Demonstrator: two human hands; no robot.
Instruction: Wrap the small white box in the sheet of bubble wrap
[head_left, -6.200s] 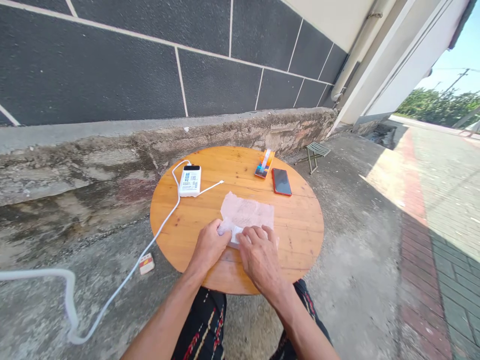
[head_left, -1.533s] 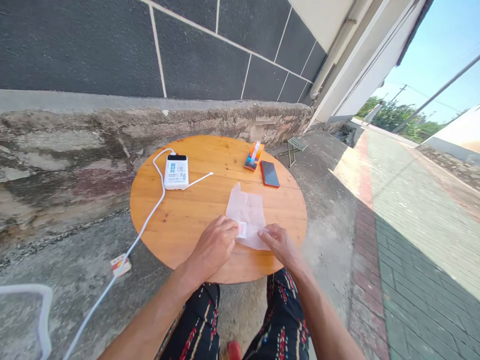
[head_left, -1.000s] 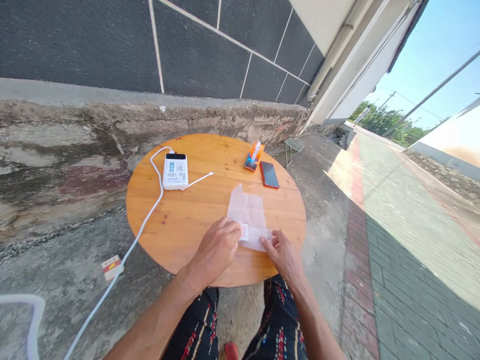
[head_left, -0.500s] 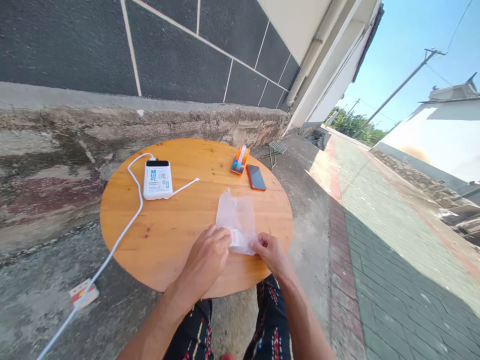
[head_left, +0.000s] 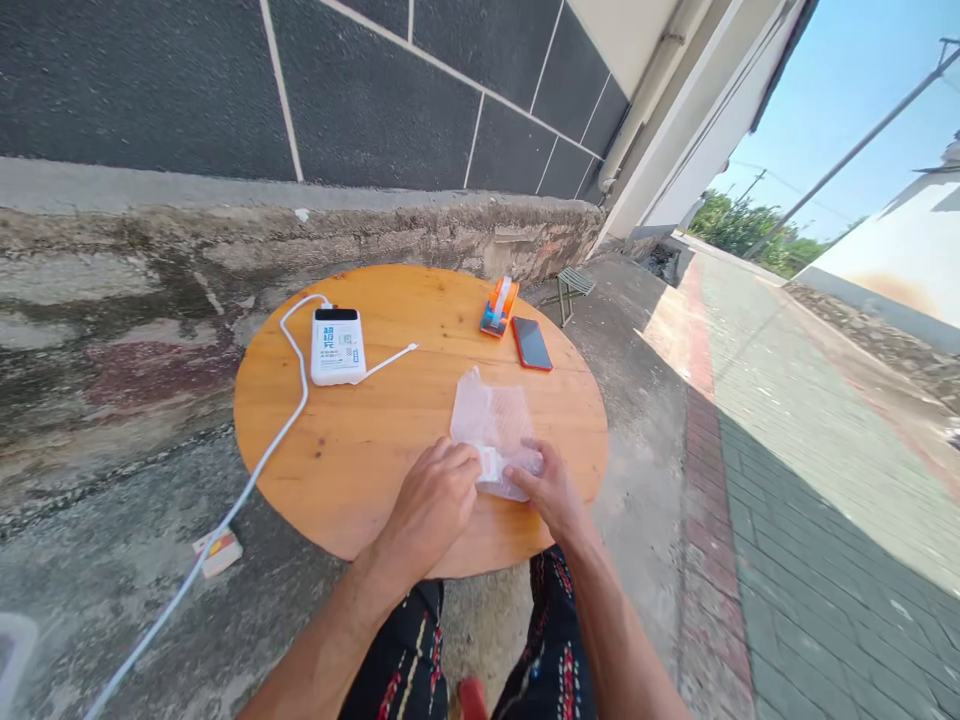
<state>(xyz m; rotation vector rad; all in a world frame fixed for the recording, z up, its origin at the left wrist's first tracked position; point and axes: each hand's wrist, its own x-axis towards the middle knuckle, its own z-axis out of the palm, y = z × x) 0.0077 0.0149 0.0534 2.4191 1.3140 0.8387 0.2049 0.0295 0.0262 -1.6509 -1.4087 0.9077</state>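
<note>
A sheet of clear bubble wrap lies on the near side of a round wooden table. A small white object with a red mark sits at its near edge, partly rolled into the wrap. My left hand has its fingers closed, pinching the wrap at the left of that object. On the right of it, my right hand pinches the rolled edge of the wrap.
A white power bank with a white cable lies at the table's far left. An orange tape dispenser and a red phone lie far right. Concrete ledge and dark wall behind; small stool beyond; a card on the ground.
The bubble wrap has gone from a wide flat sheet to a narrower piece folded over the small white object. Both hands kept working at its near edge; my head turned right, then back.
</note>
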